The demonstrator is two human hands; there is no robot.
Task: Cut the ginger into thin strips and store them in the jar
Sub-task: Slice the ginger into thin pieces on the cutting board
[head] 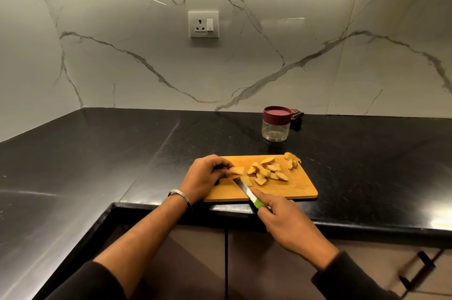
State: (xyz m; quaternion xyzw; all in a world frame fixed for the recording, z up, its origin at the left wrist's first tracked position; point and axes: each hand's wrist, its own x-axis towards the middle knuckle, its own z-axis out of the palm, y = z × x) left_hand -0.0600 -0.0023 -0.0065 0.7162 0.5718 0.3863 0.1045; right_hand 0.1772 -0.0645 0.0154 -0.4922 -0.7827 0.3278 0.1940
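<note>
A person slices ginger on a wooden cutting board [293,189] at the near edge of the black surface [97,152]. The left hand [204,177] pinches a ginger piece [236,170] with curled fingers, while the right hand [291,228] grips the green-handled knife [247,192], forefinger along the blade's back, tip beside that piece. The cutting step appears under way: the sliced ginger [267,172] mid-board looks too broad for strips, so finer cuts are likely needed. The jar [276,127], near the surface's far edge beyond the board, has its maroon lid on, which must come off before filling. A dark cloth [297,114] lies just behind it.
</note>
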